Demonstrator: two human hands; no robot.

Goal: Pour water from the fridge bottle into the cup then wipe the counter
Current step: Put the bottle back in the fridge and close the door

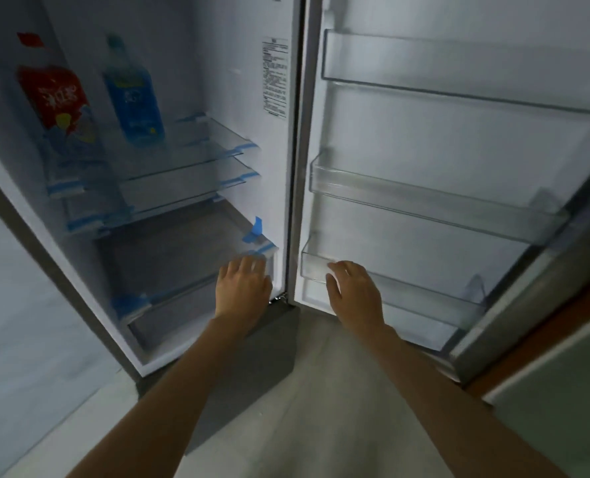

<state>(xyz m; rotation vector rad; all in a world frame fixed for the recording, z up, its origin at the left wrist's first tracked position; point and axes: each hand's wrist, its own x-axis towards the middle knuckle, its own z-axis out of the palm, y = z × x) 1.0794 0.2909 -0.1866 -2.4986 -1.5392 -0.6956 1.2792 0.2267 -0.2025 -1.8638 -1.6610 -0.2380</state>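
The fridge (197, 81) stood open, its door (424, 139) swung out to the right. Two bottles stood on the top glass shelf (197, 139), at the far left of the scene. The blue bottle (133, 94) stood upright, long axis vertical, cap pointing up, label facing out toward the person. Just left of it the red bottle (57, 98) also stood upright with its cap up, nearer the front edge of the shelf; the two were close, but blur hid whether they touched. Which one held water could not be told.

Three glass shelves were stacked in the fridge, with strips of blue tape at their corners, and a drawer (169, 257) sat below them. The door carried three clear bins: a top bin (441, 63), a middle bin (424, 198) and a bottom bin (407, 288).

Both bare arms reached forward, low in the scene and well apart from the bottles. The left hand (243, 288) was flat, fingers loosely spread and released, over the right front corner of the drawer; contact could not be judged. The right hand (353, 293) was also slack, fingers gently curled and gripping nothing, at the left end of the bottom bin.
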